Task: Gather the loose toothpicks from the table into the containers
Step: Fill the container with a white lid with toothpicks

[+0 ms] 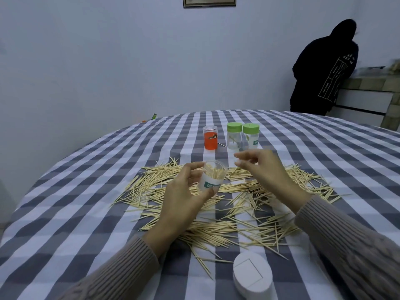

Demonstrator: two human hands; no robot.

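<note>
**Wooden toothpicks all over the checked cloth, one jar in hand**

Both forearms, in ribbed brownish sleeves, reach forward from the near edge of the table. The left hand is raised above the cloth, fingers and thumb curled round a clear open jar with a few toothpicks standing inside it. The right hand hovers just beside the jar's mouth, fingers loosely bent and spread, holding nothing that I can make out.

Loose toothpicks lie in a wide scatter on the table beneath and around both hands, too many to count.

Four jars in all: the held one, an orange one and two with green lids standing close together farther back. One white lid rests near the front edge.

A person in a dark hoodie stands at the far right.
</note>
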